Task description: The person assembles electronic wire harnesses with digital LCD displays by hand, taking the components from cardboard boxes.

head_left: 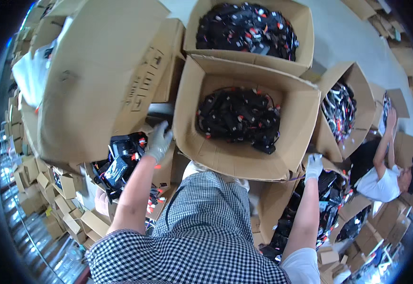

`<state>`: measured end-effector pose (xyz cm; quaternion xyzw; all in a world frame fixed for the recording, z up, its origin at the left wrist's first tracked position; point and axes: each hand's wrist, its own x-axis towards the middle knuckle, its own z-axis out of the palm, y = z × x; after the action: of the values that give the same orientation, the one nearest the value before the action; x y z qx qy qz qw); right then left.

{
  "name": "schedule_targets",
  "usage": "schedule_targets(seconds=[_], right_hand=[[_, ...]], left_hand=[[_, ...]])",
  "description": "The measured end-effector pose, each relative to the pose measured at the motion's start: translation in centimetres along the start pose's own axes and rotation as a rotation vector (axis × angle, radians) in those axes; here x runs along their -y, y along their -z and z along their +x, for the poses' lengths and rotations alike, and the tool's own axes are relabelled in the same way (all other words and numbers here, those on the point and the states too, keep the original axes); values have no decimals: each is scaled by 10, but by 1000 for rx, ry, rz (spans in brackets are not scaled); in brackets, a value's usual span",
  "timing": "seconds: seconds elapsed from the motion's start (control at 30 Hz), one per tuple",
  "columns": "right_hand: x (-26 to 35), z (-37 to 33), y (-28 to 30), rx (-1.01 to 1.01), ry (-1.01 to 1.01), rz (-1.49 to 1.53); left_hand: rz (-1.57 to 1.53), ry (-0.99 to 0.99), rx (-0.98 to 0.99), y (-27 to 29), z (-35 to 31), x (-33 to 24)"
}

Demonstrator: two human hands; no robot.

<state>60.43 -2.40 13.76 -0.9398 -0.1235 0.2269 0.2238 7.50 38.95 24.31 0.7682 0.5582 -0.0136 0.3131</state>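
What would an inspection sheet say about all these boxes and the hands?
Surface: pale grey floor, mostly covered by boxes.
Job's things: big open brown cardboard box holding a heap of black cable bundles with red tags.
Clutter: a similar full box behind it, a large tilted cardboard box at left, many small cardboard boxes low left.
Grippers: left hand, in a pale glove, touches the central box's left wall; right hand, gloved, rests at its right corner. Whether either grips, I cannot tell.
Cables: more black bundles in a box at right.
Surroundings: another person in a white top reaching up at right.
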Motion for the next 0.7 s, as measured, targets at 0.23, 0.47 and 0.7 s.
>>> schedule_targets(seconds=[0.23,0.47,0.7], right_hand=[[42,48,-17,-1,-38,-360],[128,53,-34,350,-245,-661],[72,3,-23,366,33,-640]], left_hand=[[19,97,106,-42,160,10],[408,284,361,-43,166,-6],[527,2,437,-41,110,11]])
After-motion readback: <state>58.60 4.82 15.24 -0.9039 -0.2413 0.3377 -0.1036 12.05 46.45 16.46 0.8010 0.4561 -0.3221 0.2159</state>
